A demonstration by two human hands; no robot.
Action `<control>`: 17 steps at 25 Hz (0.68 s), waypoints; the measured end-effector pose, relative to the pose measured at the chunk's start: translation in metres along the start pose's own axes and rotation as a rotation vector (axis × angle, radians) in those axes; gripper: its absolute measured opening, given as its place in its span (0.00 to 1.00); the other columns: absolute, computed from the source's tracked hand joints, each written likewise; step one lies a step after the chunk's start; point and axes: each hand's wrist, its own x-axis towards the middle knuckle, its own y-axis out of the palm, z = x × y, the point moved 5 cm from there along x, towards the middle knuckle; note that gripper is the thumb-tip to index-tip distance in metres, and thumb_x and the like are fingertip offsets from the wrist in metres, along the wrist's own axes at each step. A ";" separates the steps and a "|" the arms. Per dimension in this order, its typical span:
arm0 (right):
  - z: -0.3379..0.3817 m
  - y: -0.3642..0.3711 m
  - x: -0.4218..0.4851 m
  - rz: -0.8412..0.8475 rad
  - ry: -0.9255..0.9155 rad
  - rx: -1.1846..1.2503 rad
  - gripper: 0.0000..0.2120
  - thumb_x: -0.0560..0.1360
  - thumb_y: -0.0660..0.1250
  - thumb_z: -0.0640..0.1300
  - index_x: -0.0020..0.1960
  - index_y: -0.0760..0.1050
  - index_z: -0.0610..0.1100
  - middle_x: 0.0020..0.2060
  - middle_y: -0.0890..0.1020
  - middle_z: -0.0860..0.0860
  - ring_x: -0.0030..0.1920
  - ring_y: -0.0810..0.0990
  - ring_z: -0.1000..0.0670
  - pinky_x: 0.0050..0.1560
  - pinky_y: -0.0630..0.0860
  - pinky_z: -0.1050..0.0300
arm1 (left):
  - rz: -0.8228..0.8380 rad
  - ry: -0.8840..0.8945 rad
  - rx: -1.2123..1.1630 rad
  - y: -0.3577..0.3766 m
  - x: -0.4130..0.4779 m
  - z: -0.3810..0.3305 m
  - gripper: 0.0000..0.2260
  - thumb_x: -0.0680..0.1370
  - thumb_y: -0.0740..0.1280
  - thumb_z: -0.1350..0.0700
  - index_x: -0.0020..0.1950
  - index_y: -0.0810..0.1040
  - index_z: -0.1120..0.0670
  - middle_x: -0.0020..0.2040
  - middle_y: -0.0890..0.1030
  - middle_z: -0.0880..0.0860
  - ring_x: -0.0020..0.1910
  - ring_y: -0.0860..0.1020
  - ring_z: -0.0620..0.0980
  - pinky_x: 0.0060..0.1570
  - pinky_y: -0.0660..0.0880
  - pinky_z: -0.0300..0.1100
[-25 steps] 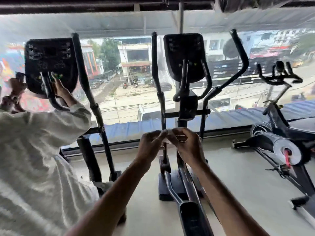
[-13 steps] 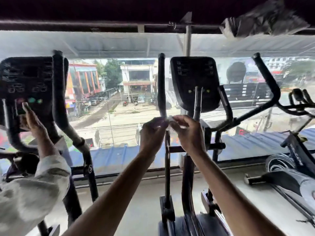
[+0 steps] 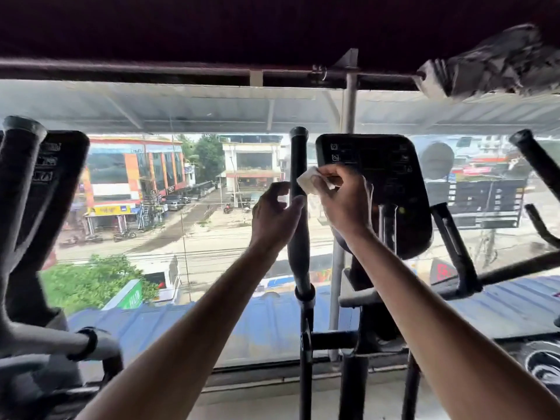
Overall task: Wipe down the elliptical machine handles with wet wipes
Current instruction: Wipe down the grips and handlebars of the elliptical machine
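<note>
The elliptical's black left handle (image 3: pixel 298 159) stands upright in the middle of the view, with its console (image 3: pixel 378 177) just to the right. The right handle (image 3: pixel 536 165) slants up at the far right edge. My right hand (image 3: pixel 342 201) pinches a small white wet wipe (image 3: pixel 307 181) and presses it against the right side of the left handle. My left hand (image 3: pixel 274 216) is on the other side of that handle, fingers curled loosely around it, holding nothing else.
A second elliptical (image 3: pixel 30 207) fills the left edge, close by. A big window (image 3: pixel 197 207) runs behind the machines, looking onto a street. A dark rail (image 3: pixel 181 69) crosses overhead, with a crumpled plastic wrap (image 3: pixel 497 62) at top right.
Both hands rose from chest height to the upper part of the left handle and came apart. The wipe is in my right hand alone. The view tilted up, and the other person left it.
</note>
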 end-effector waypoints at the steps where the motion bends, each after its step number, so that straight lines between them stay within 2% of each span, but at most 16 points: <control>1: -0.006 0.008 0.018 0.002 -0.009 -0.004 0.09 0.74 0.73 0.50 0.51 0.84 0.48 0.48 0.87 0.53 0.50 0.86 0.47 0.55 0.81 0.40 | -0.015 0.016 0.028 0.007 0.012 0.000 0.22 0.73 0.68 0.45 0.65 0.79 0.49 0.61 0.82 0.47 0.58 0.82 0.51 0.60 0.77 0.49; 3: -0.014 0.022 0.049 0.006 -0.062 -0.030 0.07 0.75 0.73 0.47 0.52 0.83 0.46 0.48 0.87 0.51 0.49 0.85 0.47 0.55 0.81 0.43 | -0.048 0.036 0.061 0.017 0.029 0.000 0.25 0.71 0.66 0.44 0.67 0.78 0.48 0.65 0.81 0.48 0.60 0.81 0.52 0.62 0.77 0.51; 5: -0.022 0.036 0.077 0.005 -0.124 -0.091 0.07 0.76 0.73 0.46 0.52 0.83 0.45 0.48 0.87 0.50 0.48 0.85 0.46 0.51 0.79 0.51 | -0.059 0.022 0.065 0.027 0.047 0.005 0.24 0.69 0.66 0.45 0.65 0.79 0.47 0.63 0.82 0.46 0.56 0.82 0.50 0.59 0.78 0.52; 7: -0.026 0.049 0.093 0.043 -0.180 -0.137 0.09 0.76 0.74 0.48 0.53 0.84 0.45 0.47 0.87 0.49 0.47 0.85 0.47 0.47 0.77 0.56 | -0.088 0.025 0.059 0.031 0.058 0.012 0.21 0.69 0.67 0.46 0.62 0.79 0.47 0.58 0.83 0.42 0.51 0.83 0.47 0.57 0.79 0.51; 10: -0.030 0.062 0.097 0.131 -0.280 -0.162 0.12 0.73 0.79 0.53 0.53 0.87 0.49 0.47 0.87 0.49 0.44 0.84 0.51 0.44 0.75 0.58 | -0.112 0.075 0.046 0.034 0.063 0.022 0.17 0.73 0.71 0.50 0.61 0.79 0.46 0.58 0.83 0.40 0.51 0.83 0.44 0.56 0.79 0.49; 12: -0.030 0.065 0.105 0.115 -0.327 -0.126 0.07 0.74 0.79 0.50 0.51 0.88 0.50 0.47 0.87 0.51 0.43 0.82 0.54 0.45 0.78 0.59 | -0.123 0.102 0.021 0.036 0.063 0.027 0.16 0.75 0.72 0.54 0.62 0.79 0.46 0.59 0.82 0.41 0.51 0.83 0.42 0.53 0.80 0.46; 14: -0.030 0.067 0.120 0.071 -0.362 -0.094 0.04 0.75 0.77 0.45 0.49 0.88 0.48 0.44 0.88 0.52 0.42 0.80 0.59 0.45 0.76 0.70 | -0.117 0.114 -0.024 0.036 0.064 0.030 0.17 0.73 0.71 0.51 0.62 0.79 0.45 0.58 0.82 0.40 0.50 0.83 0.39 0.49 0.81 0.44; 17: -0.025 0.072 0.137 0.094 -0.389 -0.133 0.03 0.76 0.76 0.40 0.47 0.88 0.46 0.41 0.85 0.54 0.38 0.79 0.63 0.41 0.73 0.75 | -0.077 0.099 -0.115 0.034 0.069 0.036 0.17 0.73 0.69 0.51 0.62 0.80 0.44 0.59 0.82 0.38 0.49 0.82 0.34 0.47 0.80 0.41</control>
